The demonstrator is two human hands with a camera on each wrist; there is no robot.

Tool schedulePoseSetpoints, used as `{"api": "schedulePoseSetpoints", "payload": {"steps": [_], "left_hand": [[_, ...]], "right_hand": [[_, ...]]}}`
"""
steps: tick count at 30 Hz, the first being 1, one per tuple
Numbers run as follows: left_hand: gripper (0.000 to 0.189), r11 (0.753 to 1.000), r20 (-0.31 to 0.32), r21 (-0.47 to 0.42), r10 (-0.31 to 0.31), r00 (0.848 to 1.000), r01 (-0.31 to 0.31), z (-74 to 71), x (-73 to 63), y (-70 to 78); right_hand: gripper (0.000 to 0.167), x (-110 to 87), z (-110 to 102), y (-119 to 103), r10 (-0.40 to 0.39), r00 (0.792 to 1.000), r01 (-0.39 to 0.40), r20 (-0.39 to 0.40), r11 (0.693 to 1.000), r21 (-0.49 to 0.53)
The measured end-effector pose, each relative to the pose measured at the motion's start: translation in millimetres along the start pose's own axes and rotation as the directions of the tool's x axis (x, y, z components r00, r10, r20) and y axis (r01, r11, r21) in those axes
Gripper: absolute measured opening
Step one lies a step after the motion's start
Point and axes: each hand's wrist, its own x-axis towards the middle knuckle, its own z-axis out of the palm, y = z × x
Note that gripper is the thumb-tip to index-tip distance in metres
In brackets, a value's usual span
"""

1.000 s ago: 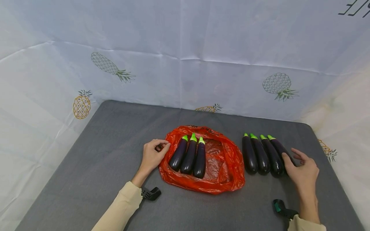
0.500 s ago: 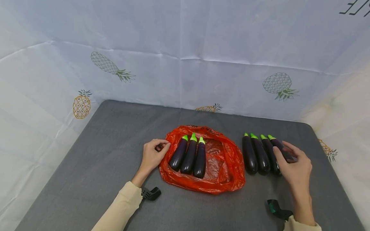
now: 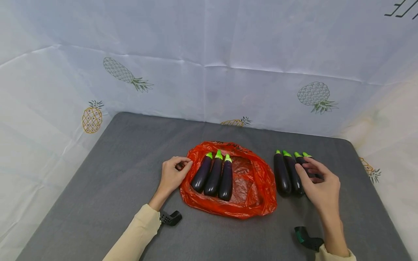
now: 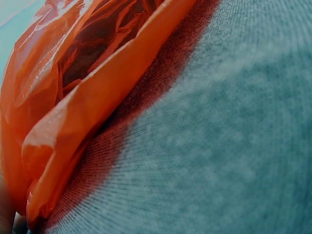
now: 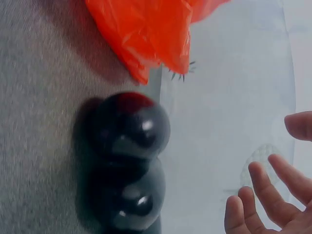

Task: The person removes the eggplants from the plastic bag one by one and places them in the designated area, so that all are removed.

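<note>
A red plastic bag (image 3: 251, 210) lies spread wide with its mouth facing up, and three dark purple eggplants (image 3: 213, 177) with green stems lie in it. At the bag's left rim, my left hand (image 3: 173, 174) pinches the plastic between thumb and fingertips; the left wrist view shows the gathered orange-red edge (image 4: 83, 112). To the right of the bag stands a row of several more eggplants (image 3: 282, 175). Over the right part of that row hovers my right hand (image 3: 321, 186), partly hiding two of them. In the right wrist view its fingers (image 5: 268, 195) are spread, apart from the eggplants.
A dark grey table (image 3: 137, 145) carries everything. White cloth (image 3: 254, 43) printed with pineapples hangs behind and at both sides. Each wrist wears a black camera mount, the left one (image 3: 170, 218) close to the bag's lower left.
My right hand has moved left from beside the rightmost eggplant to above the row's right part. The left hand, the bag and the eggplants stay where they were.
</note>
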Motion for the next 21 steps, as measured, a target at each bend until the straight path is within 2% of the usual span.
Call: {"api": "schedulePoseSetpoints", "payload": {"steps": [7,15,21], "left_hand": [[0.011,1.000,0.007,-0.008,0.002,1.000,-0.002,0.2,0.6,-1.1],[0.007,1.000,0.004,-0.014,0.013,1.000,-0.012,0.4,0.9,-1.9],[0.005,1.000,0.007,-0.009,-0.002,1.000,0.002,0.1,0.1,-1.3]], "right_hand": [[0.034,-4.4,6.6,-10.0,-0.024,0.999,0.024,0.028,1.000,-0.004],[0.031,-10.0,14.3,-17.2,-0.019,0.998,0.020,0.064,1.000,-0.016],[0.030,-13.8,20.2,-21.9,-0.019,0.996,0.021,0.082,1.000,-0.020]]}}
